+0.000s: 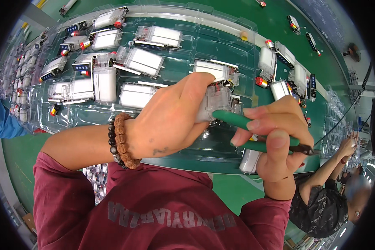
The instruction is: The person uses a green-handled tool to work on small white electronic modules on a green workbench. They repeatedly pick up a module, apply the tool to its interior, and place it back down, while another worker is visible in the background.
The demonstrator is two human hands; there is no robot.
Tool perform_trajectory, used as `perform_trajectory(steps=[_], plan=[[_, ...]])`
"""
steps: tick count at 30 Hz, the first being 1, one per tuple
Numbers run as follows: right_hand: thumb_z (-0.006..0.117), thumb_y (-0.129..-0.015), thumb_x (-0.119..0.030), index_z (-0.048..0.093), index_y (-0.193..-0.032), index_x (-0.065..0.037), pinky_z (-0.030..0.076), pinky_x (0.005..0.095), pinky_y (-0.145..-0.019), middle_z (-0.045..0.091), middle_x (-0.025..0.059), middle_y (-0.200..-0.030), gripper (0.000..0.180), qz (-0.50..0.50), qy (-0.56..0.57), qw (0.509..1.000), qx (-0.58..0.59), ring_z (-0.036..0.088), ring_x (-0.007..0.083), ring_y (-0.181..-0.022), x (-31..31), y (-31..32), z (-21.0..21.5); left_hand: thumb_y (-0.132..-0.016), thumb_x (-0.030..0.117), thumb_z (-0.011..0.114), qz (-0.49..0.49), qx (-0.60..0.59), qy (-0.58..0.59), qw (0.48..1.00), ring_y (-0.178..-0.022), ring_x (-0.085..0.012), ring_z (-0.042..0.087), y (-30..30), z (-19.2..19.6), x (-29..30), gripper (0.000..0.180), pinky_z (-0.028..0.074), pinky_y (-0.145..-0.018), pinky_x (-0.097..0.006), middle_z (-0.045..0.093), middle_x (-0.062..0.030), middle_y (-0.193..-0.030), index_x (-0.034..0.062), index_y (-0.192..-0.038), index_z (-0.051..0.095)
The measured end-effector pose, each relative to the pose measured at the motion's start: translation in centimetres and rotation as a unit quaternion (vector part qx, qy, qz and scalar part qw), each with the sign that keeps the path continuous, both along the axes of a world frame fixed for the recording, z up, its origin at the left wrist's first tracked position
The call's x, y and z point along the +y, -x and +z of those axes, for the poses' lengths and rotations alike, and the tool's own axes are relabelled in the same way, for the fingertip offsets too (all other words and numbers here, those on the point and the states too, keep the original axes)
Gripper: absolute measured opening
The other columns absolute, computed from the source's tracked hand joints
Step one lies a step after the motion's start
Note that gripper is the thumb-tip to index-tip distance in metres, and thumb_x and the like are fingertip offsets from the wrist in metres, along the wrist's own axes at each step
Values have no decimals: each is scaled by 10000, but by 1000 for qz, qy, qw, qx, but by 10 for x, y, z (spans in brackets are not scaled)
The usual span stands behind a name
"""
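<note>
My left hand [166,112] is closed around a small clear plastic device [218,100], which sticks out past my thumb and shows wires and parts inside its case. In my right hand [285,137] is a pair of green-handled pliers [233,118], the fingers wrapped round the handles. The dark metal jaws point away to the right, while one handle end lies against or right in front of the device's lower side. I cannot tell whether it presses on it. Just beyond my left hand lies another white device [212,68] in the tray.
A clear compartment tray [191,39] holds several white devices with small circuit boards and red-and-yellow cylinders. More devices [279,62] stand at the right. On the far left are crowded trays [21,79] and a blue bag [4,118]. A co-worker [321,204] sits at the right.
</note>
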State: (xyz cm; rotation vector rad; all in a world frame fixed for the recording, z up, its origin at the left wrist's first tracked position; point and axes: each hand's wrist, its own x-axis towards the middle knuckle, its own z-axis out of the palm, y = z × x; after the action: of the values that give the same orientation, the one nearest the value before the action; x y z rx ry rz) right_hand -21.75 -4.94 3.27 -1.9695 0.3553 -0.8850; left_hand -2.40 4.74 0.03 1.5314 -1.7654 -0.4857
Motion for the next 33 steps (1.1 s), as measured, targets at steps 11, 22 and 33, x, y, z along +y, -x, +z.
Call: perform_trajectory(steps=[11,22,33], plan=[[466,-1017,-342,554,-902,-5,504,282,-510,551,165,-931,366,29,-50,996,-74,574,174,-506,-5,6,-2,-769,10,676,-37,54,59,996,-851,-284,613,-5,-3,-2,616,490,-752,-374,584,-155,-1020,-21,-1308,380],[421,-1032,-422,505,-922,-25,551,300,-488,506,155,-970,420,29,-57,994,-86,568,167,-493,7,2,-4,-817,51,643,-73,123,71,987,-787,-134,569,-8,-3,-2,539,469,-700,-287,603,-73,-939,-45,-1287,396],[437,-1022,-439,552,-923,-50,546,291,-503,545,154,-962,418,5,20,999,-50,595,165,-522,12,3,-3,-740,30,676,-83,85,74,990,-892,-370,601,-11,0,0,650,492,-760,-417,572,-200,-1031,-15,-1310,366]])
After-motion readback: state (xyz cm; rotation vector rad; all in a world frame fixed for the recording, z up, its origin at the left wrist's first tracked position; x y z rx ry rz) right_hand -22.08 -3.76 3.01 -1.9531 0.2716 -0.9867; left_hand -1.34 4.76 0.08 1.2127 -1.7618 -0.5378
